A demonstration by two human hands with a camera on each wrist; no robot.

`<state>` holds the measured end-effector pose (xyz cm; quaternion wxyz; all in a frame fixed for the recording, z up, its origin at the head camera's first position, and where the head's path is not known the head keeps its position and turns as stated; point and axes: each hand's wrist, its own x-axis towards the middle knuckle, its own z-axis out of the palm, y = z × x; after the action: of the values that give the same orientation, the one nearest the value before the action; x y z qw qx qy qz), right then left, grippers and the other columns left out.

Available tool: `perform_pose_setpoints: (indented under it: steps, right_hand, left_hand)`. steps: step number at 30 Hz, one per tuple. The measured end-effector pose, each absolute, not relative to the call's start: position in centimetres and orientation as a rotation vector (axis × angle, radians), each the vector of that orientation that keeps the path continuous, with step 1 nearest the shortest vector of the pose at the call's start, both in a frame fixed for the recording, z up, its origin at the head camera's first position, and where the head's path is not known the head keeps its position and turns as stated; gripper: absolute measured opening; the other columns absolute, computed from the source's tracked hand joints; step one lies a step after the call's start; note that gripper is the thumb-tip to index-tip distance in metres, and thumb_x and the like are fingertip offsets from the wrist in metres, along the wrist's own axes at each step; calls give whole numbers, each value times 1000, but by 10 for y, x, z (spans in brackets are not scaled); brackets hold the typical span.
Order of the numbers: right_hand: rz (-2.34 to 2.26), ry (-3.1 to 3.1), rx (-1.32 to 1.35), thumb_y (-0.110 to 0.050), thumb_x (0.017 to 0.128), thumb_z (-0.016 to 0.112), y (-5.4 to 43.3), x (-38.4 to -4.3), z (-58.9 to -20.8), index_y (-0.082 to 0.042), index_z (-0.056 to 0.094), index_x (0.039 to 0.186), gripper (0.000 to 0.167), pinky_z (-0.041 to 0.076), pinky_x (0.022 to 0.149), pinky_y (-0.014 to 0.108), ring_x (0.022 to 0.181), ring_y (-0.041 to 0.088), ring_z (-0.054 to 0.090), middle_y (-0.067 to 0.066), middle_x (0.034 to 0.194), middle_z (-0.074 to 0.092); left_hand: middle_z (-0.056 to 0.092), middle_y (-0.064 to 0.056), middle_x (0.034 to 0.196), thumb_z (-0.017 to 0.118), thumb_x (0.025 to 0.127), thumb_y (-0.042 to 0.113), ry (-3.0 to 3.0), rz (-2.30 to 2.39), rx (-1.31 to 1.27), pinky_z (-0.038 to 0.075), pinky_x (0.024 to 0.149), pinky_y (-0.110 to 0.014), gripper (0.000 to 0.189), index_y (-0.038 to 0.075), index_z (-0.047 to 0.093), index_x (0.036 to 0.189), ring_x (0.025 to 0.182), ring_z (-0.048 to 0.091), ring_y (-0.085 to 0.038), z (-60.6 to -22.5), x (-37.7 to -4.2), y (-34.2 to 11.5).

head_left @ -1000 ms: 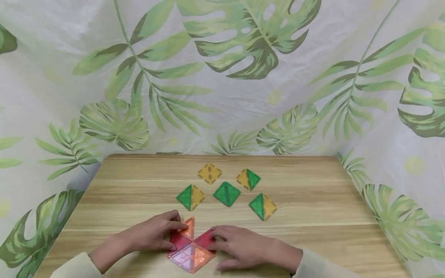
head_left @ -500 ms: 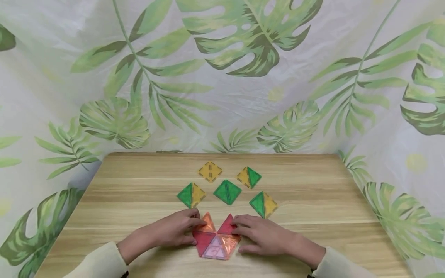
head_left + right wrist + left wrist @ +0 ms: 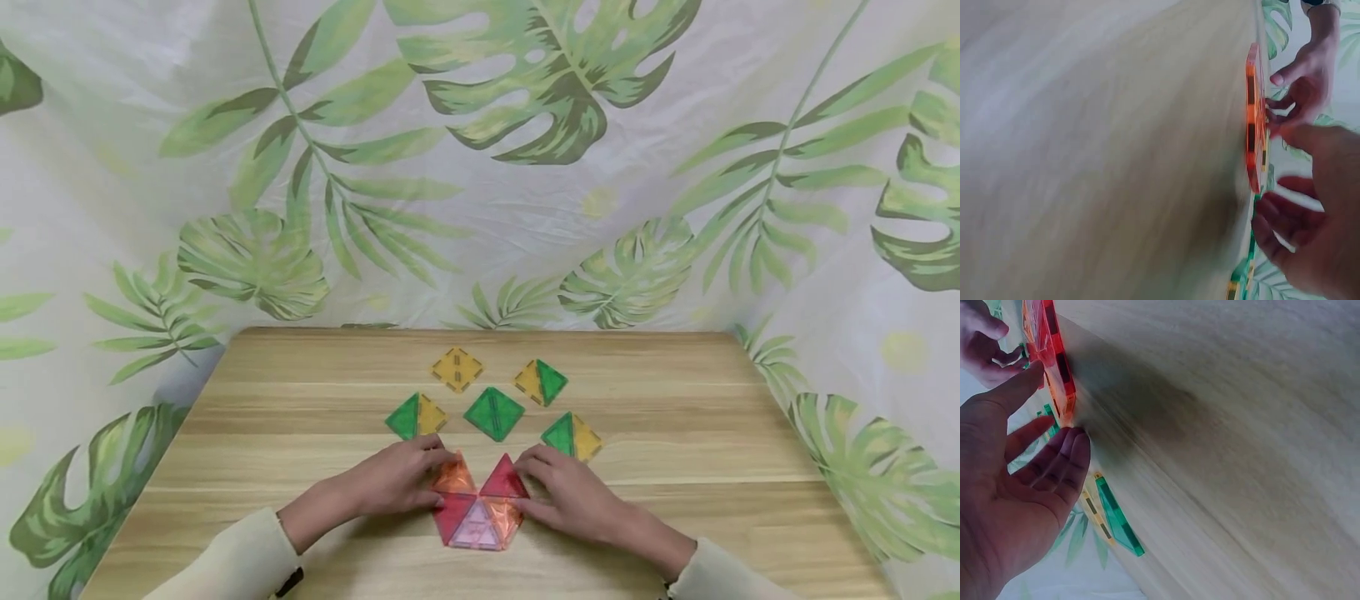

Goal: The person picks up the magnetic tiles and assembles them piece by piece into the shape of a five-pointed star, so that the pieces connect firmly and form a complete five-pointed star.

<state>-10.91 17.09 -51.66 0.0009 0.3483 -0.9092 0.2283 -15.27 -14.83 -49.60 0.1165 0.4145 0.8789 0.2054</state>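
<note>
A fan of joined triangular magnetic tiles lies flat near the table's front: orange and red on the left, lilac at the bottom, orange and red on the right. A V-shaped gap faces away from me. My left hand touches the left side, its thumb by the red tile and its fingers by the orange one. On the right side, my right hand has its fingers spread loosely along the edge. In the right wrist view, that hand is partly blurred.
Beyond the fan lie several diamonds, each of two triangular tiles: a yellow one, a green one, and green-yellow ones at right back, left and right. A leaf-patterned cloth hangs behind the wooden table.
Both hands have slid the fan right and away from me, turning it counterclockwise so the lilac tile sits at the bottom. The right hand's fingers have shifted outward along the red tile's edge.
</note>
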Motion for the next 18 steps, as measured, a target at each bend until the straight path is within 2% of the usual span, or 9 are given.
perform_pose_setpoints:
  steps: [4,7,13,18]
  right_hand:
    - [853,-2865,836,-33,90,87,162,-110,-520,-3,72,128,51,59,82,30,97,14,66,2,109,70]
    - [914,-2905,718,-36,86,90,158,-112,-521,-2,72,128,57,53,72,25,86,12,60,-1,100,67]
    - [894,-2992,646,-49,81,91,153,-119,-525,-6,73,128,66,45,68,21,80,7,48,-6,96,59]
    - [892,-3013,656,-46,78,93,150,-123,-527,-5,74,128,67,45,68,22,82,7,47,-5,97,58]
  left_hand:
    - [64,-9,124,88,89,32,2599,622,1163,59,89,-35,61,3,67,139,104,61,-16,-498,-154,-146]
    - [61,-11,129,89,88,36,2599,650,1131,58,91,-38,68,-1,65,140,108,60,-19,-499,-154,-144]
    - [57,-11,129,93,83,35,2589,678,1106,56,91,-37,75,-4,64,140,109,57,-19,-501,-157,-139]
    - [56,-9,126,97,78,32,2592,690,1092,55,91,-36,74,-3,66,136,107,56,-17,-503,-158,-136]
